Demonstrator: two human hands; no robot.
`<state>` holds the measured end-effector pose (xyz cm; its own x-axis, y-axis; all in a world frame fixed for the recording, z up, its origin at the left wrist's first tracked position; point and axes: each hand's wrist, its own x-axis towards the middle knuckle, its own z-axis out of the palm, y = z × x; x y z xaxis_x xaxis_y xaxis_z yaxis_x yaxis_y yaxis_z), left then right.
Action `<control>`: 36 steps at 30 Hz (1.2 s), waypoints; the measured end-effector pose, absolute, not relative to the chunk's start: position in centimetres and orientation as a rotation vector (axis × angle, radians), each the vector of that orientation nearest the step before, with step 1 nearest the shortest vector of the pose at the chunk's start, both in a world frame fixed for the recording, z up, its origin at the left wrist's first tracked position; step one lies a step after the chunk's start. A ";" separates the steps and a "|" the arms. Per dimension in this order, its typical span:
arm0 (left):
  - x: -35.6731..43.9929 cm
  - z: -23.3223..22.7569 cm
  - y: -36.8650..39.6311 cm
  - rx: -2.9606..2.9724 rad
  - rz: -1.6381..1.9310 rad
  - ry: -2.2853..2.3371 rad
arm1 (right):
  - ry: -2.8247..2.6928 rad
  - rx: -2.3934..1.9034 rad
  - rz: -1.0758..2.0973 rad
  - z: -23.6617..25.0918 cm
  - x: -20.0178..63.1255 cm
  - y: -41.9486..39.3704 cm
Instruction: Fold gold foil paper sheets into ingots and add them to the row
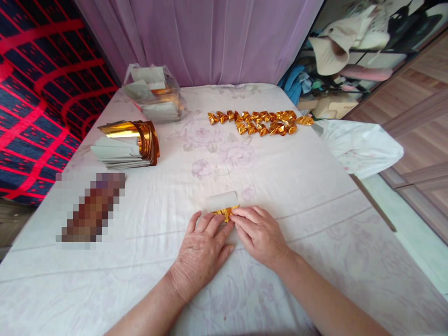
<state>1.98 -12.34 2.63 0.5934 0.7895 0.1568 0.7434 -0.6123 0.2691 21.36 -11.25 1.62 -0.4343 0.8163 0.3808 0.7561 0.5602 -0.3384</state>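
My fingers (pixel 213 223) were pressed flat and together on the small gold-foil paper sheet (pixel 226 212), both hands meeting over it. Left hand (pixel 203 247) pinned the near-left part, right hand (pixel 257 231) covered the right part, fingertips touching the foil so the fold stayed put against the white floral tablecloth (pixel 297 196). The sheet lay just beyond my fingertips, near the table's middle, its white unfolded end (pixel 222 200) sticking out away from me; long axis ran roughly left to right, tilted slightly. Further left sat a stack of gold-and-white foil sheets (pixel 128 144), curled on top. Beyond it, a clear plastic bag of more sheets (pixel 156 93). Far right, a row of folded gold paper pieces (pixel 261 122), kept well apart from my hands.
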 end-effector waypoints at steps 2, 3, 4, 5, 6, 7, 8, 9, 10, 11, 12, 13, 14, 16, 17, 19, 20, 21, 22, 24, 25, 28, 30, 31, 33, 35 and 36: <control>2.0 2.8 -12.3 2.637 0.379 1.286 | -2.282 -1.269 0.159 1.7 21.5 -11.2; 2.1 2.8 -12.3 2.631 0.382 1.289 | -2.270 -1.290 0.162 1.8 21.6 -11.2; 2.1 2.8 -12.3 2.623 0.389 1.295 | -2.256 -1.317 0.165 1.8 21.6 -11.2; 2.1 2.8 -12.3 2.611 0.396 1.301 | -2.243 -1.348 0.167 1.9 21.7 -11.2; 2.1 2.8 -12.3 2.599 0.401 1.304 | -2.232 -1.376 0.165 1.9 21.8 -11.2; 2.1 2.8 -12.3 2.588 0.403 1.304 | -2.223 -1.398 0.156 1.9 21.9 -11.2; 2.1 2.8 -12.3 2.580 0.406 1.302 | -2.219 -1.416 0.143 1.8 22.0 -11.2; 2.1 2.8 -12.3 2.575 0.409 1.299 | -2.217 -1.430 0.125 1.8 22.1 -11.2; 2.1 2.8 -12.3 2.570 0.411 1.298 | -2.214 -1.446 0.108 1.7 22.2 -11.1; 2.1 2.9 -12.3 2.567 0.412 1.299 | -2.209 -1.459 0.092 1.6 22.2 -11.0; 2.1 2.9 -12.3 2.564 0.413 1.301 | -2.205 -1.470 0.080 1.5 22.3 -11.0; 2.1 2.9 -12.3 2.563 0.412 1.303 | -2.198 -1.476 0.070 1.4 22.3 -10.9; 2.1 2.9 -12.3 2.563 0.409 1.304 | -2.190 -1.479 0.062 1.3 22.3 -10.8; 2.2 2.9 -12.2 2.563 0.403 1.305 | -2.175 -1.477 0.047 1.2 22.3 -10.7; 2.2 3.0 -12.2 2.561 0.404 1.305 | -2.169 -1.474 0.038 1.2 22.3 -10.7; 2.2 2.9 -12.2 2.556 0.414 1.307 | -2.164 -1.468 0.017 1.1 22.3 -10.6; 2.2 2.9 -12.2 2.556 0.423 1.308 | -2.166 -1.464 0.006 1.1 22.3 -10.6; 2.2 2.8 -12.2 2.557 0.433 1.306 | -2.169 -1.462 -0.002 1.1 22.3 -10.6; 2.2 2.7 -12.2 2.560 0.444 1.303 | -2.171 -1.462 -0.008 1.1 22.3 -10.6; 2.1 2.6 -12.1 2.571 0.468 1.293 | -2.168 -1.469 -0.020 1.1 22.2 -10.6; 2.0 2.5 -12.1 2.574 0.475 1.288 | -2.167 -1.475 -0.026 1.0 22.2 -10.7; 1.9 2.3 -12.0 2.571 0.490 1.286 | -2.182 -1.480 -0.050 1.0 22.0 -10.7; 1.9 2.2 -11.9 2.560 0.498 1.292 | -2.207 -1.470 -0.070 1.1 21.9 -10.7; 1.9 2.2 -11.8 2.555 0.505 1.294 | -2.224 -1.461 -0.085 1.2 21.9 -10.6; 1.9 2.2 -11.6 2.552 0.521 1.300 | -2.274 -1.435 -0.121 1.6 22.0 -10.4; 1.9 2.3 -11.5 2.557 0.536 1.312 | -2.347 -1.392 -0.150 1.9 22.3 -10.0; 1.8 2.3 -11.4 2.559 0.541 1.317 | -2.390 -1.354 -0.159 2.1 22.4 -9.8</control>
<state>1.84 -11.38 2.33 0.5326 0.8162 0.2239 0.7382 -0.5774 0.3488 22.40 -9.79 2.14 -0.4585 0.8009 0.3851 0.8448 0.5274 -0.0909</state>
